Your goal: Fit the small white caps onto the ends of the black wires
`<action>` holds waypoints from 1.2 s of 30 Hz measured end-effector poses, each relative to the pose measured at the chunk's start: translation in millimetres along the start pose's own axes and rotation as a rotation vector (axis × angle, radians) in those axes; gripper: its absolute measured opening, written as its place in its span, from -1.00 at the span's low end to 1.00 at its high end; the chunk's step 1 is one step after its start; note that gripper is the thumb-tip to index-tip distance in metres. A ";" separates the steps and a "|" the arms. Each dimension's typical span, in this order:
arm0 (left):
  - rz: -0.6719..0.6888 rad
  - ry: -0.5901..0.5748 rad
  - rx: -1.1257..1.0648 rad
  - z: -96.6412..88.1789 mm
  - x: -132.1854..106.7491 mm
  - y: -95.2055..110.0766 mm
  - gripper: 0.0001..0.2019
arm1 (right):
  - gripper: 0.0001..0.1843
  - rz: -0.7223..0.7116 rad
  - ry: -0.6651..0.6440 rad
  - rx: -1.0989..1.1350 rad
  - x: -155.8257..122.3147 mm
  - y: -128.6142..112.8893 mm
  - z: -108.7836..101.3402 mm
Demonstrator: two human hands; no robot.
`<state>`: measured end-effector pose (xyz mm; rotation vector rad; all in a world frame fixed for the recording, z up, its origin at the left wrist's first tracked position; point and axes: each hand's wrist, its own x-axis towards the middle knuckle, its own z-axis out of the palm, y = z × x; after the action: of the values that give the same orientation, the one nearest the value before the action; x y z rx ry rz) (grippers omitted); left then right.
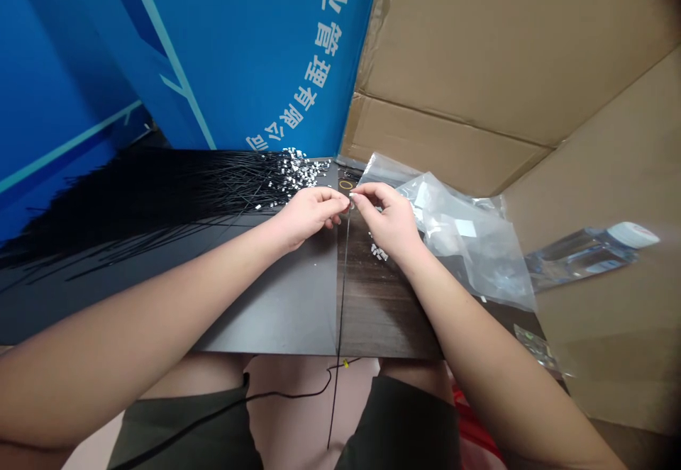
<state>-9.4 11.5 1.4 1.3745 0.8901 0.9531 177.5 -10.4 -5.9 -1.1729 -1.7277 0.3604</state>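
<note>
Dark two-tone tabletop (383, 307) under a fanned bundle of thin black cable ties with white heads (159, 200), back left. Left hand (309, 215) and right hand (386, 218) nearly closed, fingertips pinched together on a single black cable tie (343, 271) hanging over the tabletop edge. Small white plastic pieces (379, 252) just below right hand; clear plastic bag (462, 236) alongside.

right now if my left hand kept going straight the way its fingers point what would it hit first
Your right hand comes first: the left hand points straight at it, their fingertips almost touching at a thin black strand they seem to pinch, though depth is hard to judge here.
</note>
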 end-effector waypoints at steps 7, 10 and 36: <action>0.065 -0.012 0.013 -0.9 2.4 -1.9 -0.87 | -0.87 -0.024 -0.008 0.004 -1.1 0.1 -0.1; 0.074 -0.012 0.024 -1.3 2.6 -2.6 -0.87 | -0.87 -0.019 -0.005 -0.004 -1.5 -0.8 0.0; 0.182 0.101 0.231 -0.9 1.6 -3.4 -0.87 | -0.87 0.144 -0.047 0.224 -3.8 -2.1 12.2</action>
<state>-9.5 13.4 -1.9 1.6381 0.9869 1.0917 166.4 -11.4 -12.4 -1.1334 -1.6001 0.6564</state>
